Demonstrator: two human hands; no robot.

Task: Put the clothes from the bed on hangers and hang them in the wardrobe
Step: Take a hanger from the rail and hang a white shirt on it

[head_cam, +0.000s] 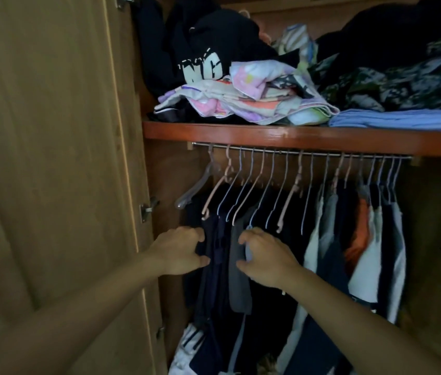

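Reaching into the wardrobe (268, 136): left hand (180, 250) gripping the navy garment (215, 255), right hand (264, 257) pinching the grey garment (237, 266), both hanging near the rail's (295, 152) left end.

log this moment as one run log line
stage: hanging in wardrobe | left hand: grips dark garment | right hand: grips grey garment | rail: hangers crowded

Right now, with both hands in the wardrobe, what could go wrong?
The left hand and right hand grip dark clothes hanging from the rail. Tugging might slip a garment off its hanger. The hangers are crowded, so neighbours could tangle or get knocked down. The pile on the shelf overhangs the edge and might slide off if bumped.
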